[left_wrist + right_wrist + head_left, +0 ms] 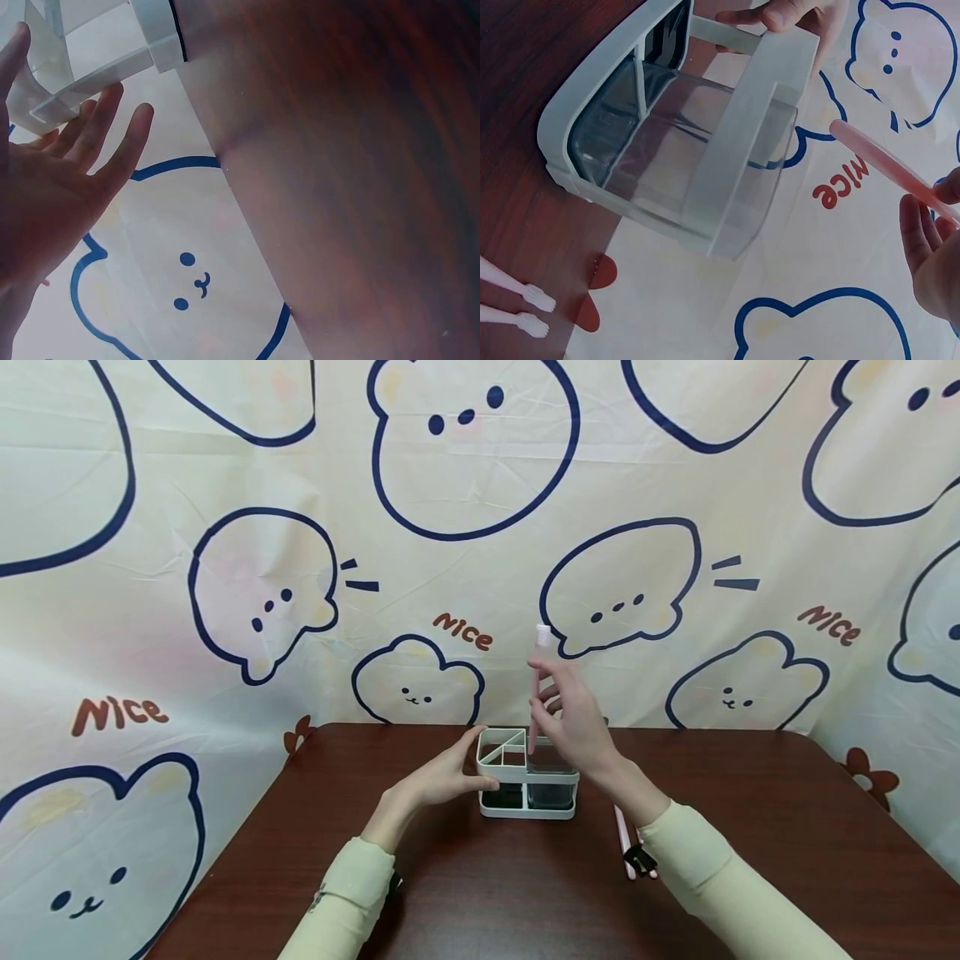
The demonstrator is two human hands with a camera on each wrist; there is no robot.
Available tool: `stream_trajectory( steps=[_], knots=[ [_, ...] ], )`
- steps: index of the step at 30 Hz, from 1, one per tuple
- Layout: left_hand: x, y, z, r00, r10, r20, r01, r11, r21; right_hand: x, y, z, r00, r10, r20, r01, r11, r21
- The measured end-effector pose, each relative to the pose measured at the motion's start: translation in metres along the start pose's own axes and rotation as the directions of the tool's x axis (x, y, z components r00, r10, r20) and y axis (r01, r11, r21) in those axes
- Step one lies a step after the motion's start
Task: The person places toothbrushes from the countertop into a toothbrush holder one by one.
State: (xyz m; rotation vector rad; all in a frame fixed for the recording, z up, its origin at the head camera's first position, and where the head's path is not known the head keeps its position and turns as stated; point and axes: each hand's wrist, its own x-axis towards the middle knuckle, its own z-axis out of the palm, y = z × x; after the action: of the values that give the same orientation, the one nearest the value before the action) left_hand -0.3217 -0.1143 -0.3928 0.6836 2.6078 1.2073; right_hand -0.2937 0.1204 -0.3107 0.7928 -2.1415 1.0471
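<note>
A pale toothbrush holder (528, 814) stands upright on the table, with divided slots at its upper left and a clear cup (551, 796) on its right. My left hand (438, 777) grips the holder's left side, thumb at the front and fingers toward the back. Above the cup, my right hand (576, 718) pinches a pink toothbrush (536, 685), bristles up and handle end down. In the right wrist view the toothbrush's rounded handle end (855, 139) is apart from the cup's rim. The left wrist view shows only a corner of the holder (112, 75) beside the fingers.
Two more pink toothbrushes (624, 843) lie on the brown table (510, 893) to the right of the holder, partly hidden by my right wrist. A cloth (480, 577) printed with cartoon bears hangs behind the table and along its sides.
</note>
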Motion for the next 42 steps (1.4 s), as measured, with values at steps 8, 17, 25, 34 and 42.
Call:
stream_trajectory(
  steps=[8, 17, 25, 34, 42],
  knots=[
    [0.0, 0.0, -0.001, 1.0, -0.004, 0.009, 0.004, 1.0, 0.011, -0.002, 0.004, 0.01, 1.0, -0.007, 0.016, 0.008, 1.0, -0.023],
    [0.0, 0.001, -0.001, 1.0, 0.002, 0.012, -0.002, 1.0, 0.008, -0.01, 0.012, 0.02, 0.999, 0.025, 0.042, -0.022, 0.997, -0.071],
    [0.0, 0.001, -0.001, 1.0, -0.002, 0.017, 0.002, 1.0, 0.004, -0.021, 0.016, 0.029, 0.998, 0.001, 0.066, 0.01, 0.986, -0.167],
    [0.0, 0.0, -0.001, 0.999, 0.044, 0.023, -0.044, 0.999, -0.021, -0.03, 0.019, 0.036, 0.996, -0.054, 0.066, 0.074, 0.93, -0.359],
    [0.001, -0.001, 0.0, 0.999, 0.041, 0.022, -0.041, 0.999, -0.019, -0.037, 0.021, 0.042, 0.994, -0.04, 0.098, 0.081, 0.881, -0.465]
  ],
)
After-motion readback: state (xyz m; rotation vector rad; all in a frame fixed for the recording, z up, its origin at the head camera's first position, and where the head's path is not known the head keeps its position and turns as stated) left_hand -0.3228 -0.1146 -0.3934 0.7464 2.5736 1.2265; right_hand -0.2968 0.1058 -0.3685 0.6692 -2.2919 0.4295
